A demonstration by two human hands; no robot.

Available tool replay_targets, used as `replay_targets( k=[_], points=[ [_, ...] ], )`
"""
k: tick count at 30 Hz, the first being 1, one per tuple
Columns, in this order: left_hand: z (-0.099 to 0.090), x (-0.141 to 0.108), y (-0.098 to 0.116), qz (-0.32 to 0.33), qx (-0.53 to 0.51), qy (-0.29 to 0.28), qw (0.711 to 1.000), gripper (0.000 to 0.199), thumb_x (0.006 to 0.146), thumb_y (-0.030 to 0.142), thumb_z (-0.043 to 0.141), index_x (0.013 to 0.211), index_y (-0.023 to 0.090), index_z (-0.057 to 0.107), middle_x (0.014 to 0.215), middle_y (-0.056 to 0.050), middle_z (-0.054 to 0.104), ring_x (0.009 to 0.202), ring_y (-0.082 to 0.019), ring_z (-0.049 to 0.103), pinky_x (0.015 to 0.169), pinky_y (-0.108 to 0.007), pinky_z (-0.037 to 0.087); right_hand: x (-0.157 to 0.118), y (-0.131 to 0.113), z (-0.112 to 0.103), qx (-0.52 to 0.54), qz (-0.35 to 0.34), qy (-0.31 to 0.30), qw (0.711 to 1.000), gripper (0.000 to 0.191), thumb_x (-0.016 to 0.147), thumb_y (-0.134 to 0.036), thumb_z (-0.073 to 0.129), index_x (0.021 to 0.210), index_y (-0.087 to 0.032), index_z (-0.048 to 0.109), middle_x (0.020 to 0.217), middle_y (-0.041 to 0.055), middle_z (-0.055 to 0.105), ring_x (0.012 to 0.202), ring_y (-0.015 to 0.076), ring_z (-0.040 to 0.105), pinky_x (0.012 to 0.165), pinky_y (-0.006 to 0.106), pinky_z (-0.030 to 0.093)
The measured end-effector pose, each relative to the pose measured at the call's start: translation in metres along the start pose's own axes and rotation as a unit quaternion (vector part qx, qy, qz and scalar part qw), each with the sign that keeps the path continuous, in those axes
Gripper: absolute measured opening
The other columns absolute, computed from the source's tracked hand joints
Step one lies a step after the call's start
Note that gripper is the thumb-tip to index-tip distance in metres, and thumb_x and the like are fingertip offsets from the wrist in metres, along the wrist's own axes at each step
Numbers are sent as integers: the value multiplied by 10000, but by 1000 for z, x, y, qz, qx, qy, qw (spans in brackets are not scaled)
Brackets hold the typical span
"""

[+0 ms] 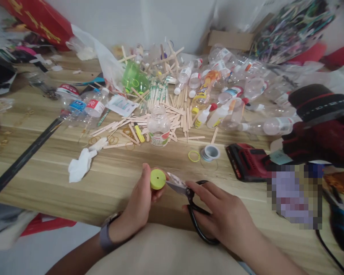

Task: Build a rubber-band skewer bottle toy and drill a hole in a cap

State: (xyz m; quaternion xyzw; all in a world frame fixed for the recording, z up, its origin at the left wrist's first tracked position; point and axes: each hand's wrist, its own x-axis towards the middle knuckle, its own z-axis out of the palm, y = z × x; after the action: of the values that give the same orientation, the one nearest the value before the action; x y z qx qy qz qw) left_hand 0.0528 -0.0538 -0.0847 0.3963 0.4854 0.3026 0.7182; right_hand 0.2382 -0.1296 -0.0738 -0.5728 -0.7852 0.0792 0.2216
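Near the table's front edge, my left hand (141, 198) grips a round yellow-green bottle cap (158, 179) with a small dark hole in its middle. My right hand (222, 212) is closed around the black-handled scissors (193, 204). Their blades point left, with the tip at the cap's right side; whether it touches cannot be made out. Beyond the cap stands an open clear plastic jar (158, 126) with a fruit label. A spool of wire (210, 152) and a yellow-green ring (194, 156) lie to the right of the jar.
Wooden sticks (186, 114) and several plastic bottles (255, 88) crowd the table's back. A red and black power tool (252, 160) lies at right. Crumpled tissue (81, 166) and a long dark bar (25, 152) are at left. A yellow glue bottle (202, 116) stands behind.
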Motion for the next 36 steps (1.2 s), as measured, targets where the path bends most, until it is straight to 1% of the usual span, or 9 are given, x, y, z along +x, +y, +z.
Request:
replay_targets(
  k=[2,4,10,15,18,21,25,31,36],
  points=[
    [-2,-2,-2,29,33,16,999,629,910,710,232,688,200,524,479,46,362,469,-124,314,485,-259,266,2,-3,1,-53,-24,10,998,401,1034,-440,318,1214,-181,566,789,29,644,623,191,684,458,280,485],
    [-3,-3,-3,48,57,26,997,625,914,705,233,692,203,531,491,39,384,486,-134,340,495,-269,270,3,-3,2,-81,-40,22,996,430,1045,-433,272,1182,-169,584,737,15,641,553,177,668,422,285,453],
    [-4,-4,-1,39,126,28,991,658,917,709,148,709,209,523,542,26,419,541,-152,382,519,-275,280,4,0,1,-101,-64,19,993,449,1050,-435,263,1162,-161,600,701,-1,640,494,162,642,405,293,416],
    [-2,-7,4,53,177,44,982,631,931,682,173,680,218,521,575,12,448,572,-165,391,570,-281,307,3,2,0,-119,-67,7,991,483,1056,-421,227,1145,-152,618,677,-1,636,452,163,624,386,307,392],
    [1,-9,8,52,163,52,984,612,919,689,238,613,228,498,557,4,449,554,-172,371,559,-280,314,4,1,-2,-147,-77,4,986,502,1060,-376,197,1117,-139,636,655,10,635,435,169,608,377,317,379],
    [4,-9,10,48,132,36,989,609,905,699,284,554,233,458,540,2,432,542,-173,351,545,-277,318,5,-1,-4,-170,-96,11,981,520,1061,-300,157,1086,-120,644,638,23,638,430,159,597,375,313,366],
    [5,-7,8,36,118,21,992,620,918,684,257,528,231,421,512,11,386,525,-167,333,538,-277,297,6,-2,-6,-185,-113,11,976,515,1052,-225,132,1065,-105,632,610,21,625,423,148,586,378,305,358],
    [3,-5,3,30,113,15,993,639,929,679,216,534,226,432,479,20,359,505,-160,307,538,-293,238,3,1,2,-168,-111,-8,980,443,1029,-178,179,1068,-93,611,627,30,643,454,160,621,390,288,390],
    [2,-4,-1,8,105,19,994,632,930,675,247,528,221,425,471,20,367,504,-157,309,551,-293,239,-2,6,13,-50,-52,-23,997,325,1001,-178,286,1119,-120,583,681,17,682,506,166,667,436,263,464]
  ],
)
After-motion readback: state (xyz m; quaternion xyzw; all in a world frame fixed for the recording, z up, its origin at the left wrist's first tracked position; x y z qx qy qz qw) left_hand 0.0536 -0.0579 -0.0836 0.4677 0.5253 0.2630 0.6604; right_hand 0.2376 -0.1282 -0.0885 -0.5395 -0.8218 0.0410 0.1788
